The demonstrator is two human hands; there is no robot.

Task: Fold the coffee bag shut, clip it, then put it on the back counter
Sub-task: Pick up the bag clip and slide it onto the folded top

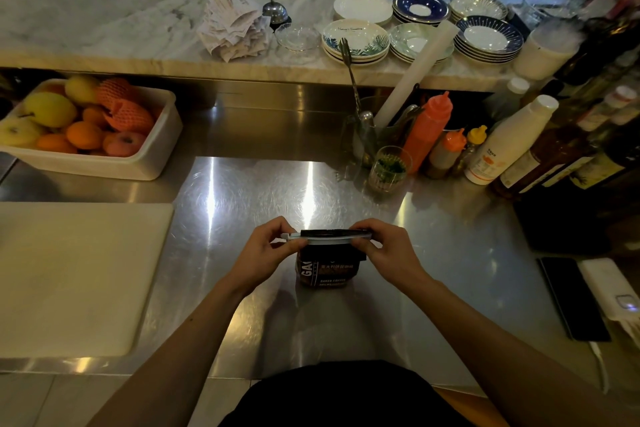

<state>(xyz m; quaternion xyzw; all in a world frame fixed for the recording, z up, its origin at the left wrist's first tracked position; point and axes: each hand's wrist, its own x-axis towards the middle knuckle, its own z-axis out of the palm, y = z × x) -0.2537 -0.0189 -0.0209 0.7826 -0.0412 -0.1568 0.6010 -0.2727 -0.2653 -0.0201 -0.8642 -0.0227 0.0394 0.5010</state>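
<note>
Step in hand: clipping. The fold appears made; the long sealing clip (327, 236) lies across the folded top of the coffee bag (327, 267).
Coffee bag: dark, white lettering on its face, upright on the steel bench (242, 204), at 6 o'clock of the view, close to the person.
Left hand (268, 246): grip closed on the left end of the clip, thumb and fingers pinching it.
Right hand (388, 248): grip closed on the right end of the clip and the bag top beneath it.
Clip state: level, running 9 to 3 o'clock over the fold; whether it is fully latched cannot be told.
Surroundings: white cutting board (76, 274) at 8 o'clock; fruit tub (152, 152) at 10 o'clock; squeeze bottles (429, 128) and a glass (389, 168) at 1 o'clock; phone (573, 298) at 4 o'clock, well apart from the bag.
Destination: judged to be the raised marble counter (104, 28) at 12 o'clock, carrying stacked saucers (420, 9), a receipt spike (233, 24) and a bell (275, 12); bare marble shows to the left of the receipts.
Next move calls for: pressing the clip shut along its whole length, checking the fold holds, then lifting the bag by its body, not the clip, and carrying it forward over the steel ledge.
Risk: a half-latched clip may let the fold spring open in transit.
</note>
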